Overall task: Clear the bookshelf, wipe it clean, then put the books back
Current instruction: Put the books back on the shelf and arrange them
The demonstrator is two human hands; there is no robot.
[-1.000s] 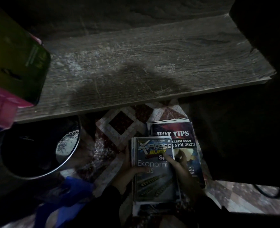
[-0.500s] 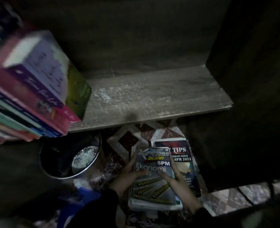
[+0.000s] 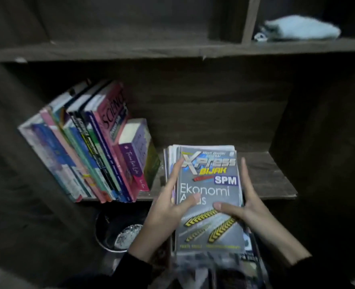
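A stack of books topped by a grey "Xpress Bijak SPM Ekonomi Asas" book (image 3: 209,184) is lifted over the front edge of the dark wooden shelf (image 3: 272,178). My left hand (image 3: 168,207) holds the stack's left side with its thumb on the cover. My right hand (image 3: 245,201) holds the right side, thumb likewise on the cover. Several books (image 3: 89,149) lean in a row at the shelf's left end.
A metal bucket (image 3: 112,232) stands on the floor below the shelf, left of my arms. A light blue cloth (image 3: 301,28) lies in the upper right compartment. Another book (image 3: 251,247) lies on the floor under the stack.
Both hands raised the book stack from the floor up to the shelf edge. The view tilted up, showing the leaning row of books and the upper compartments.
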